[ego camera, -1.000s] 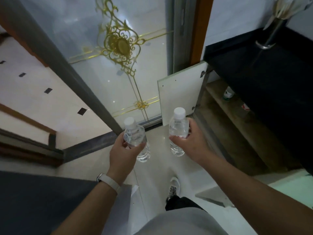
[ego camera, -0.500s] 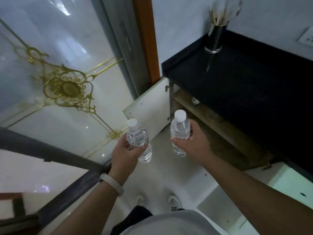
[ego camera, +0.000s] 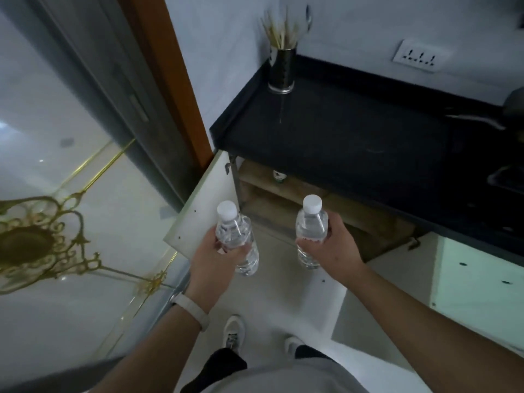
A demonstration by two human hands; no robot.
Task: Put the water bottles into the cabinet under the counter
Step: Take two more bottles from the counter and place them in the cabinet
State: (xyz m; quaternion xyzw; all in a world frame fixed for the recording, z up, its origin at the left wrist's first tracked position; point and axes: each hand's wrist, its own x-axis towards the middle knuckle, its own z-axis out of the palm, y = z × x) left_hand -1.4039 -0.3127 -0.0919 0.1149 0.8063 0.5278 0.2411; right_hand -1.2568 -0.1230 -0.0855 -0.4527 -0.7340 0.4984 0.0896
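I hold two clear water bottles with white caps, both upright, in front of the open cabinet. My left hand grips the left bottle around its middle. My right hand grips the right bottle from its right side. The cabinet under the black counter stands open, showing wooden shelves. Its white left door is swung out toward me, just behind the left bottle. A small bottle stands on the upper shelf inside.
A metal holder with chopsticks stands at the counter's back left corner. A wall socket is above the counter. A second white cabinet door hangs open at right. A glass sliding door with gold ornament runs along the left. My shoes are on the white floor.
The view has turned right and moved closer to the counter, so the cabinet opening now lies straight ahead. Both hands still hold their bottles, now spread a little wider apart.
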